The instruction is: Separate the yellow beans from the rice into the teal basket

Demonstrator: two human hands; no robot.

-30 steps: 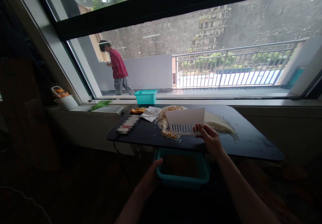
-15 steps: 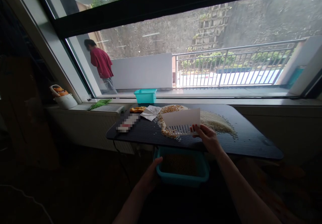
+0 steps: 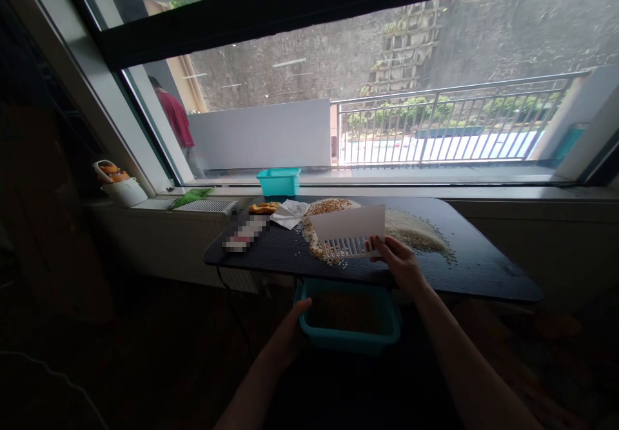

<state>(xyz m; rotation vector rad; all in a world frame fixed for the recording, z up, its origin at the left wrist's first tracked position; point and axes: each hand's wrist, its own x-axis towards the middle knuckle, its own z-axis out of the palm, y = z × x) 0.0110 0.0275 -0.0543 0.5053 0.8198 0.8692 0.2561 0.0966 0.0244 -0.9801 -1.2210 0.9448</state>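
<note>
My right hand (image 3: 397, 259) grips the right end of a flat white card with slots cut along its lower edge (image 3: 348, 224), tilted over the tabletop. Behind the card lies a pile of yellow-orange kernels mixed with white grains (image 3: 333, 206). To its right spreads a heap of pale, rice-like grains (image 3: 418, 233). My left hand (image 3: 294, 327) holds the left rim of a turquoise plastic bin (image 3: 351, 340), just below the table's front edge. Dark brownish grains fill the bottom of the bin, dim in the shadow.
The dark table (image 3: 483, 269) stands against the window. On it are a crumpled white tissue (image 3: 290, 214), a yellow-orange item (image 3: 264, 208) and a blurred-out flat object (image 3: 245, 233). A second turquoise bin (image 3: 279, 182) stands at the back. A white basket (image 3: 124, 191) sits at left.
Outside the window, the person in red has moved left, partly behind the frame. My hands, the card and the bin have hardly moved.
</note>
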